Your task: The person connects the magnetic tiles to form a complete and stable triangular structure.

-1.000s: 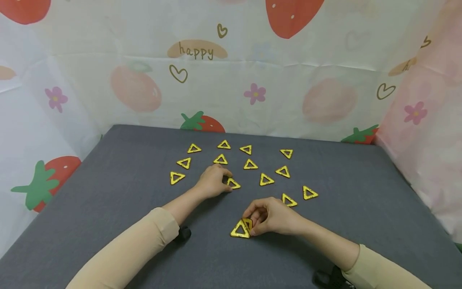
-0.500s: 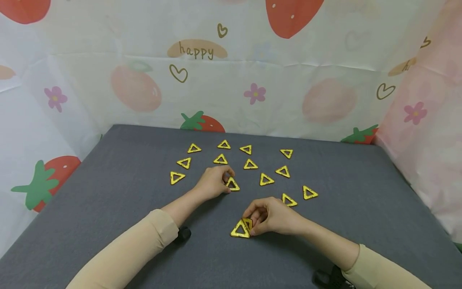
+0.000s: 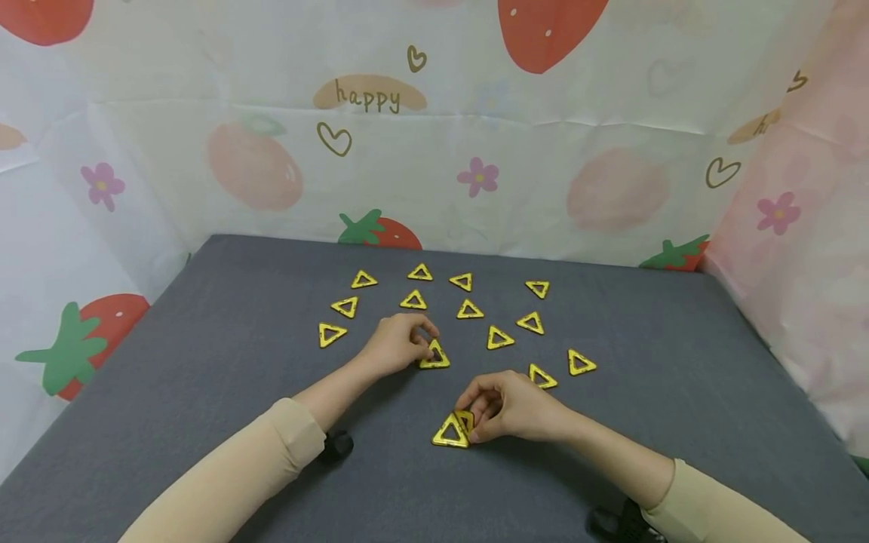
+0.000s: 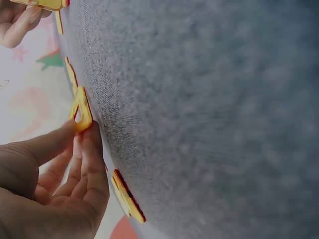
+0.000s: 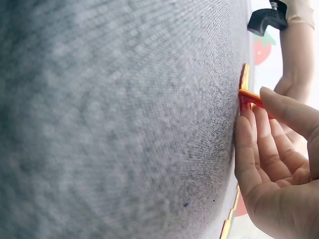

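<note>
In the head view, my left hand (image 3: pixel 396 343) pinches a yellow triangular magnetic tile (image 3: pixel 442 357) by its left side, thumb and fingertips at its edge. The left wrist view shows this tile (image 4: pixel 85 119) tipped up between thumb and fingers, close to the cloth. Nearer to me, my right hand (image 3: pixel 514 407) holds a second triangular tile (image 3: pixel 466 417) tilted up against the edge of a third tile (image 3: pixel 443 440), which lies flat. Red edging shows on the right-hand tile (image 5: pixel 250 95) in the right wrist view; fingers hide part of it.
Several more yellow triangular tiles (image 3: pixel 499 338) lie scattered on the dark grey cloth (image 3: pixel 224 392) beyond and right of the hands. One tile (image 3: pixel 541 376) sits just behind my right hand. A printed fabric backdrop (image 3: pixel 421 166) encloses the back and sides.
My left hand has drawn its tile slightly toward me, and the tile now stands nearer the right hand. The right hand and its two tiles have stayed in place.
</note>
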